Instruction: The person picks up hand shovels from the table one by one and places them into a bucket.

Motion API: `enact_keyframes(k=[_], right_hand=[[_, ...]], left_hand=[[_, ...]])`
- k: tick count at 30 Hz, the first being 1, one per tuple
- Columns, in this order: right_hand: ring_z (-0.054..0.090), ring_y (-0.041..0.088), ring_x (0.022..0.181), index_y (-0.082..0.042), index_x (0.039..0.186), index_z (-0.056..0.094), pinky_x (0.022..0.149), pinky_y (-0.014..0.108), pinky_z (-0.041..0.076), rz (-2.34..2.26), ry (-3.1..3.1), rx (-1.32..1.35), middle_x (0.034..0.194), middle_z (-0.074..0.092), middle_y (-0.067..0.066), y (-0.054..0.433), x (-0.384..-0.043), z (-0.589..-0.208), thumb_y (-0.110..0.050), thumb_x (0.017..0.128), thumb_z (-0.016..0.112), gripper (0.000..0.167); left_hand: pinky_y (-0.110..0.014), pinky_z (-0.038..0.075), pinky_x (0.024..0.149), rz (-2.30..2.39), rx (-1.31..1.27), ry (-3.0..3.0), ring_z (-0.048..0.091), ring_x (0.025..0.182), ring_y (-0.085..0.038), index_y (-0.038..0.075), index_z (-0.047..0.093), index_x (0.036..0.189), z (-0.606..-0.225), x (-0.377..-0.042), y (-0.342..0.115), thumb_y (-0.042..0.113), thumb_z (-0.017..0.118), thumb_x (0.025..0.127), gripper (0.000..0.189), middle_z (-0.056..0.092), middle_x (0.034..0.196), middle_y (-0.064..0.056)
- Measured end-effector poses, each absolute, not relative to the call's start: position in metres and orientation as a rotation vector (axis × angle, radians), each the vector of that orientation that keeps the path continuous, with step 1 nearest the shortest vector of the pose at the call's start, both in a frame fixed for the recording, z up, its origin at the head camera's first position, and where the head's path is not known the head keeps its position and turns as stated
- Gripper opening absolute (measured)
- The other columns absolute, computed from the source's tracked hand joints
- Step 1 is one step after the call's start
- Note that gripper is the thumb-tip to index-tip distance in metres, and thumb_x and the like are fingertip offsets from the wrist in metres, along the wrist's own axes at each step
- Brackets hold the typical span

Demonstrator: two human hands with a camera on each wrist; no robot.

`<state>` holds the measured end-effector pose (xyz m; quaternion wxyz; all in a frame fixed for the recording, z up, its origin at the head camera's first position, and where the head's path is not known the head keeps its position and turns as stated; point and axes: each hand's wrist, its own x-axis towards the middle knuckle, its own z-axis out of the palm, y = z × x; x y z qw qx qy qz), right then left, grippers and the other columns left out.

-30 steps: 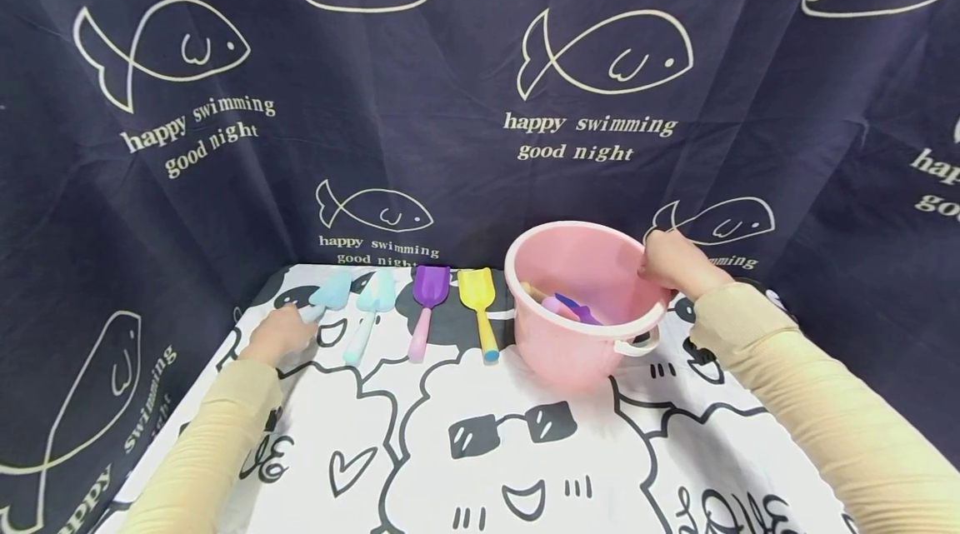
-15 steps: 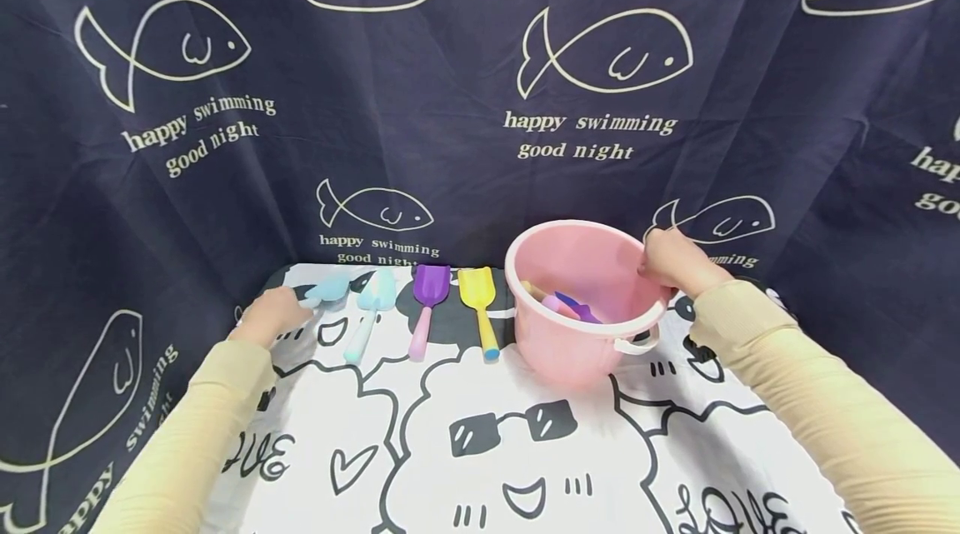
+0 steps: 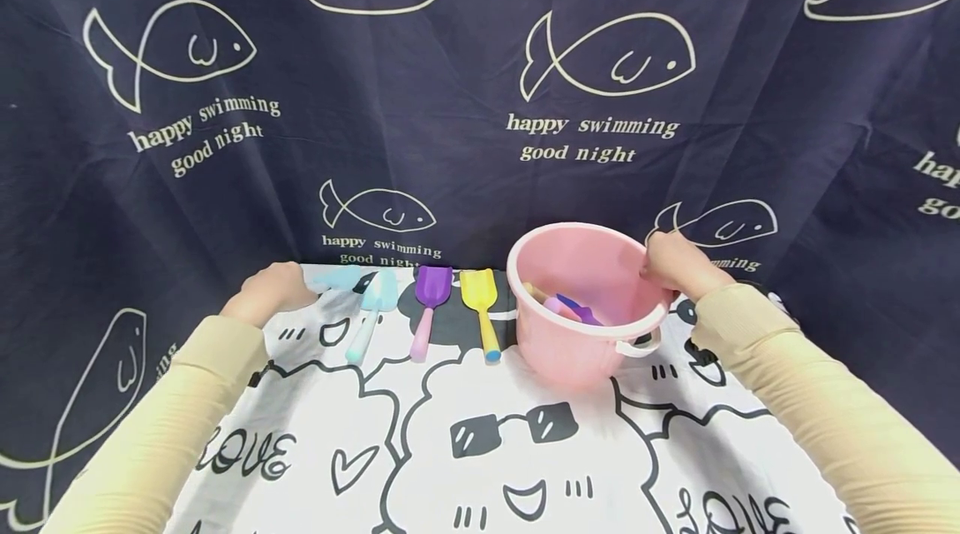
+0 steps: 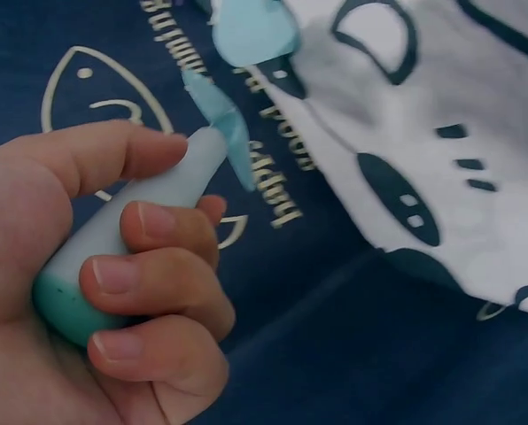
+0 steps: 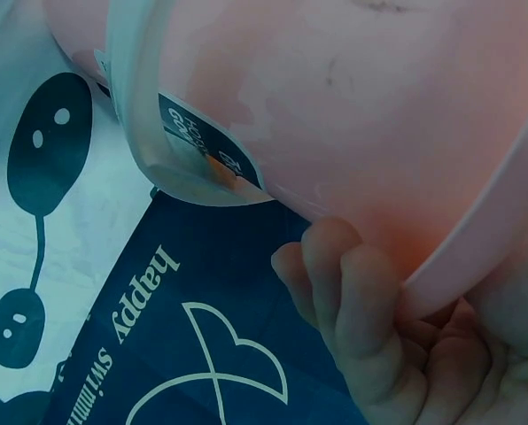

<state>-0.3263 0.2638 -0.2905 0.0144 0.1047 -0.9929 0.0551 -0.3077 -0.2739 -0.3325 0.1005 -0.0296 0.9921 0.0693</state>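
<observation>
My left hand (image 3: 277, 291) grips the handle of a light blue toy shovel (image 4: 149, 212), fingers curled round it; its blade points away from the palm in the left wrist view. My right hand (image 3: 678, 262) holds the rim of a pink bucket (image 3: 562, 351) on its right side, fingers against the outer wall in the right wrist view. Inside the bucket lie purple, pink and tan toy pieces, partly hidden. Between the hands are a second light blue shovel (image 3: 372, 309), a purple shovel with a pink handle (image 3: 431, 301) and a yellow shovel (image 3: 482, 305).
A white cloth (image 3: 420, 467) with black cartoon drawings covers the table. Behind it hangs a dark blue curtain (image 3: 465, 101) with fish outlines and lettering. The bucket's pale carrying handle (image 3: 639, 346) hangs down at its front right.
My left hand has risen and drawn slightly back toward the curtain with the light blue shovel, whose blade has lifted and tilted. My right hand and the bucket have stayed in place.
</observation>
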Motion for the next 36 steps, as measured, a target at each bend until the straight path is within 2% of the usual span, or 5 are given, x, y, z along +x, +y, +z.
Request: enact_keyframes(k=[4,9,17,27,36], right_hand=[[0.057,0.019,0.042,0.013,0.079,0.054,0.05,0.036,0.051,0.153,-3.079,0.337,0.063,0.059,0.02,0.263,-0.326,-0.29,-0.005,0.077,0.059,0.018],[0.057,0.019,0.042,0.014,0.08,0.054,0.049,0.035,0.051,0.14,-3.085,0.334,0.063,0.059,0.021,0.263,-0.327,-0.29,-0.005,0.078,0.059,0.02],[0.057,0.019,0.041,0.014,0.079,0.054,0.045,0.032,0.049,0.148,-3.09,0.338,0.062,0.058,0.02,0.263,-0.327,-0.291,-0.005,0.078,0.06,0.02],[0.056,0.018,0.039,0.014,0.081,0.053,0.042,0.03,0.048,0.187,-3.104,0.315,0.063,0.058,0.021,0.263,-0.326,-0.292,-0.005,0.078,0.058,0.02],[0.057,0.018,0.04,0.012,0.079,0.054,0.042,0.031,0.047,0.199,-3.098,0.311,0.063,0.058,0.02,0.264,-0.326,-0.292,-0.005,0.077,0.059,0.018]], left_hand=[[-0.051,0.048,0.069,0.149,-0.025,2.925,0.058,0.078,-0.033,-0.004,0.064,0.095,-0.316,-0.304,-0.267,0.029,0.059,0.082,0.035,0.063,0.094,-0.021],[-0.043,0.045,0.06,0.104,0.054,2.926,0.054,0.068,-0.026,0.005,0.062,0.076,-0.295,-0.299,-0.256,0.022,0.059,0.079,0.017,0.059,0.076,-0.009],[-0.04,0.047,0.062,-0.012,0.231,2.94,0.053,0.066,-0.024,0.0,0.064,0.081,-0.268,-0.296,-0.236,0.021,0.061,0.078,0.021,0.061,0.075,-0.01],[-0.037,0.044,0.059,-0.064,0.366,3.005,0.049,0.064,-0.022,0.007,0.059,0.071,-0.24,-0.293,-0.2,0.02,0.061,0.075,0.014,0.055,0.069,-0.006],[-0.04,0.046,0.065,-0.079,0.416,3.032,0.051,0.07,-0.023,0.006,0.062,0.079,-0.214,-0.295,-0.162,0.023,0.062,0.076,0.017,0.057,0.075,-0.007]])
